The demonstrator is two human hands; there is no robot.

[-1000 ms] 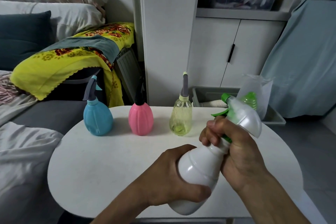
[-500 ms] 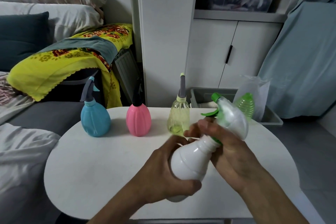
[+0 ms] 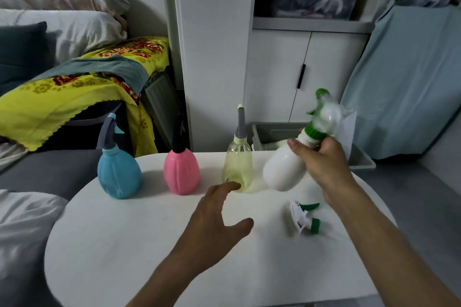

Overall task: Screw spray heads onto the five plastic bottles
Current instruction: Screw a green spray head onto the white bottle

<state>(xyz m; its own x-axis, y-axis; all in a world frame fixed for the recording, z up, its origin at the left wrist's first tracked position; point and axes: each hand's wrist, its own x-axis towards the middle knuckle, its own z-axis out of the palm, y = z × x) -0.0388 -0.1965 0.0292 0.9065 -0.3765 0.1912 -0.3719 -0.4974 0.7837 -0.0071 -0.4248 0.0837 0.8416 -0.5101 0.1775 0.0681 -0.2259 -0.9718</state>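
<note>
The right hand is gripping the white plastic bottle by its neck, tilting it above the round white tabletop; its green-collared spray head is blurring. The left hand is hovering open, fingers relaxed. A loose white-and-green spray head is lying nearby, right of the blue, pink and clear yellowish bottles.

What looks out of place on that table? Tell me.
One loose spray head, white with green trigger and collar, lies on its side on the white table, attached to no bottle. The white bottle is tilted, held by the right hand. The blue, pink and yellow bottles stand upright.
</note>
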